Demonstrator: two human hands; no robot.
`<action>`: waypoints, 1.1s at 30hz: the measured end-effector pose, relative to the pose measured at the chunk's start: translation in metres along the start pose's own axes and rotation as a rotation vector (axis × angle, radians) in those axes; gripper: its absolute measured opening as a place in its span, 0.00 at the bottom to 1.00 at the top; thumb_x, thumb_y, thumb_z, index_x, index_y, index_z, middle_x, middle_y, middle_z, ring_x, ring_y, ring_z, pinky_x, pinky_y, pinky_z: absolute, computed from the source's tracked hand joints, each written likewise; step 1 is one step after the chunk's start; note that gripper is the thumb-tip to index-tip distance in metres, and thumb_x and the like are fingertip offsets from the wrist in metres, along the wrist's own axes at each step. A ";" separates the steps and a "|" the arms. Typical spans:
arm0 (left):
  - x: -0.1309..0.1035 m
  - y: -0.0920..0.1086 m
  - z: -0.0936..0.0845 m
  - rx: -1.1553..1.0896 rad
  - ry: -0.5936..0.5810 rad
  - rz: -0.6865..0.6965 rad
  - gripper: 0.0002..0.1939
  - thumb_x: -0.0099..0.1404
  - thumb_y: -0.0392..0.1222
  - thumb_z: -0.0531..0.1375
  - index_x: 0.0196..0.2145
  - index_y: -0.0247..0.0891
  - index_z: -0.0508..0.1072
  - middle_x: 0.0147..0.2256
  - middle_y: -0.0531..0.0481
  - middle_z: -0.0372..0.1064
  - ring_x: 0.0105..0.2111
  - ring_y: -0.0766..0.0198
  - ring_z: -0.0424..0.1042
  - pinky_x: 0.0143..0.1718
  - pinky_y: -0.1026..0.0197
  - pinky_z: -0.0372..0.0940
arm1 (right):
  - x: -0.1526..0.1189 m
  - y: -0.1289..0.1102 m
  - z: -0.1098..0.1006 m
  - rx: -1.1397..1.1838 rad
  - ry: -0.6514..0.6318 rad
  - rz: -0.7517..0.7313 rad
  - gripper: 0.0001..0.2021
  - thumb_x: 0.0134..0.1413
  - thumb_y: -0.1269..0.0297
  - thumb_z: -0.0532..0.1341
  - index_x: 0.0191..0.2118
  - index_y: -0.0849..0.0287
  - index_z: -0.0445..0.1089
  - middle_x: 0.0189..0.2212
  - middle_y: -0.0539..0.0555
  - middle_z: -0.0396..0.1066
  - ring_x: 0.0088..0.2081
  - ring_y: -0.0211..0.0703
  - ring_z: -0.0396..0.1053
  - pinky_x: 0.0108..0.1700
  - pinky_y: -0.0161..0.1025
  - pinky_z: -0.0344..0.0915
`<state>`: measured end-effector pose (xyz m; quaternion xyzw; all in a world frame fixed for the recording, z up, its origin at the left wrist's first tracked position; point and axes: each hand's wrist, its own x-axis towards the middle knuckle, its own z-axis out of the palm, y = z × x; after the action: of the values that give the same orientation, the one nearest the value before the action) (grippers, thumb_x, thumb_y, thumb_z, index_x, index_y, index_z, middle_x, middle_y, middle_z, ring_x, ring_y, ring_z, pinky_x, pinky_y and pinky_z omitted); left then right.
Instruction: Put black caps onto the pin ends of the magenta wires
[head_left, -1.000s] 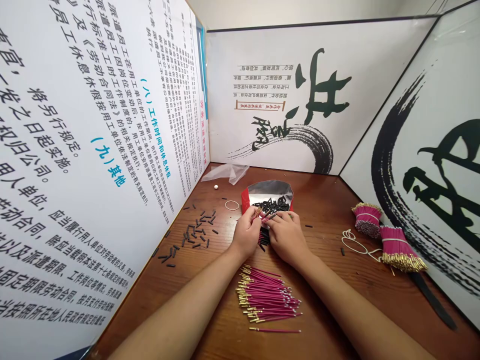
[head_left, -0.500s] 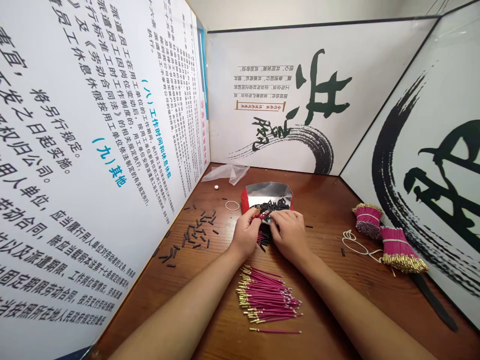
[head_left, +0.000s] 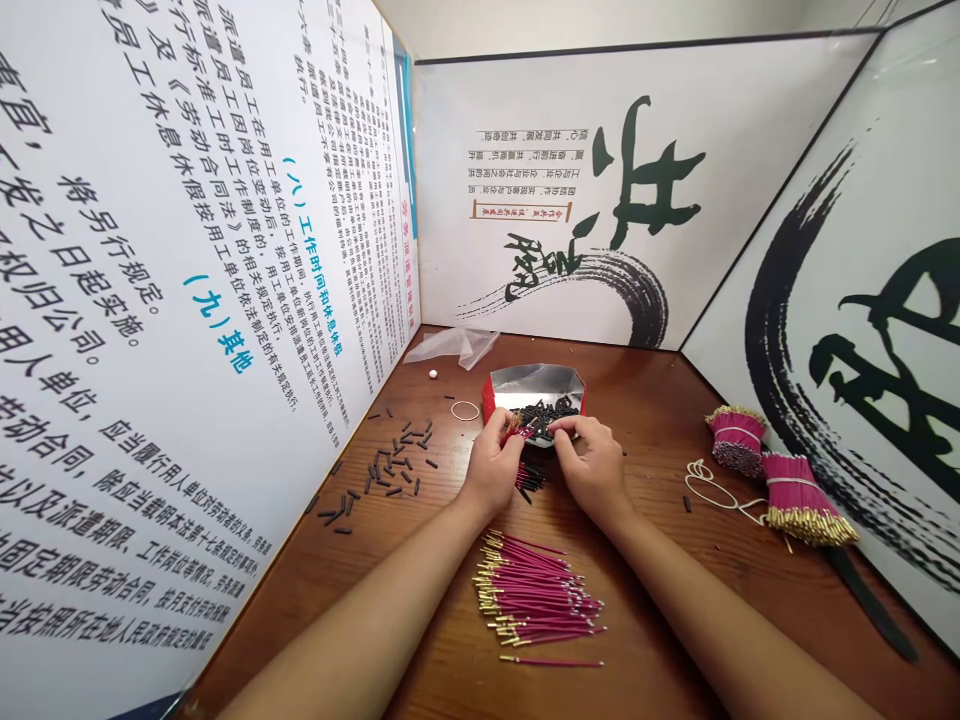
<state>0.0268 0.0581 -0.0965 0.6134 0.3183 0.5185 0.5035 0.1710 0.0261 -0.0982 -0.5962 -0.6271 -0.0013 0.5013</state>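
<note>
My left hand (head_left: 495, 465) is closed around a small bunch of pink sticks at the near left corner of a red tray with a silvery inside (head_left: 517, 382). Short black tubes (head_left: 551, 412) lie heaped in that tray. At its near right edge, my right hand (head_left: 591, 462) has thumb and forefinger pinched together over the tubes; anything between the fingertips is too small to make out. Below the left fingers, pink sticks with black ends (head_left: 530, 478) show beside the tray. Nearer me lies a pile of pink sticks with gold tips (head_left: 532, 590).
Loose black tubes (head_left: 390, 465) are scattered on the left. On the right are two tied pink bundles (head_left: 799, 490), a white cord (head_left: 709, 485) and a dark strap (head_left: 870, 605). A clear plastic bag (head_left: 457, 347) lies behind. Printed panels (head_left: 555, 120) wall the table.
My right hand has shifted slightly right, away from my left hand, and more of the tray's black tubes now show. My left hand has hardly moved.
</note>
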 end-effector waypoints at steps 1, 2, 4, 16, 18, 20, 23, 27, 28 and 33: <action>0.000 0.000 0.000 0.012 0.001 0.003 0.04 0.60 0.33 0.51 0.29 0.39 0.58 0.26 0.56 0.56 0.28 0.69 0.56 0.32 0.66 0.55 | 0.000 0.000 0.000 -0.014 -0.009 0.002 0.08 0.57 0.64 0.56 0.32 0.55 0.72 0.31 0.51 0.75 0.36 0.45 0.68 0.45 0.43 0.58; 0.000 -0.001 0.000 0.023 0.001 0.005 0.04 0.60 0.33 0.52 0.29 0.39 0.57 0.26 0.56 0.56 0.28 0.69 0.56 0.32 0.66 0.55 | 0.000 -0.001 0.000 -0.038 -0.026 -0.004 0.08 0.57 0.64 0.56 0.32 0.56 0.72 0.31 0.51 0.75 0.36 0.45 0.68 0.45 0.43 0.57; 0.000 -0.002 -0.001 0.037 0.000 0.005 0.05 0.59 0.33 0.52 0.29 0.39 0.57 0.26 0.57 0.56 0.28 0.69 0.56 0.33 0.66 0.55 | -0.001 -0.003 0.001 -0.123 -0.079 -0.034 0.08 0.57 0.65 0.56 0.34 0.56 0.73 0.32 0.52 0.75 0.38 0.45 0.67 0.47 0.45 0.55; 0.000 -0.006 0.000 0.049 0.025 0.020 0.07 0.57 0.30 0.52 0.32 0.39 0.59 0.28 0.56 0.59 0.28 0.69 0.58 0.33 0.66 0.57 | -0.006 -0.015 0.003 -0.496 -0.381 -0.200 0.13 0.64 0.62 0.54 0.42 0.50 0.77 0.45 0.52 0.76 0.51 0.51 0.63 0.54 0.52 0.46; 0.000 -0.005 0.000 0.057 0.026 0.017 0.07 0.57 0.29 0.52 0.32 0.39 0.59 0.28 0.56 0.59 0.28 0.69 0.58 0.33 0.66 0.57 | -0.007 -0.015 0.003 -0.524 -0.392 -0.200 0.14 0.64 0.60 0.53 0.43 0.50 0.77 0.47 0.53 0.75 0.52 0.52 0.62 0.54 0.52 0.47; -0.001 -0.004 0.000 0.051 0.025 0.008 0.07 0.57 0.29 0.52 0.32 0.39 0.59 0.28 0.56 0.59 0.28 0.69 0.58 0.33 0.66 0.57 | -0.008 -0.015 0.004 -0.552 -0.379 -0.192 0.15 0.64 0.57 0.53 0.46 0.50 0.75 0.51 0.55 0.72 0.54 0.54 0.61 0.54 0.52 0.48; -0.001 -0.004 0.000 0.053 0.023 0.001 0.07 0.57 0.29 0.52 0.32 0.39 0.60 0.28 0.56 0.61 0.28 0.69 0.59 0.34 0.66 0.57 | -0.009 -0.014 0.005 -0.609 -0.329 -0.160 0.19 0.63 0.52 0.53 0.52 0.53 0.72 0.56 0.59 0.68 0.58 0.58 0.57 0.55 0.53 0.48; -0.001 -0.005 0.001 0.093 0.049 0.005 0.07 0.57 0.29 0.52 0.32 0.39 0.59 0.27 0.57 0.60 0.27 0.69 0.59 0.34 0.66 0.57 | -0.009 -0.013 0.005 -0.660 -0.341 -0.146 0.21 0.63 0.51 0.52 0.53 0.57 0.71 0.52 0.60 0.71 0.56 0.59 0.59 0.55 0.55 0.48; 0.000 -0.005 0.001 0.103 0.058 0.005 0.07 0.57 0.30 0.52 0.32 0.39 0.59 0.27 0.57 0.60 0.27 0.69 0.58 0.34 0.66 0.57 | -0.009 -0.013 0.005 -0.658 -0.351 -0.151 0.20 0.64 0.52 0.52 0.51 0.56 0.72 0.50 0.59 0.73 0.54 0.59 0.61 0.54 0.54 0.48; 0.000 -0.007 0.000 0.144 0.052 0.010 0.06 0.60 0.31 0.51 0.34 0.40 0.59 0.28 0.57 0.58 0.28 0.69 0.59 0.35 0.66 0.57 | -0.008 -0.013 0.004 -0.630 -0.359 -0.173 0.17 0.64 0.55 0.52 0.47 0.57 0.73 0.46 0.58 0.75 0.48 0.53 0.65 0.53 0.52 0.49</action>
<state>0.0282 0.0600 -0.1033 0.6358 0.3646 0.5128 0.4470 0.1569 0.0191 -0.0974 -0.6567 -0.7220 -0.1318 0.1733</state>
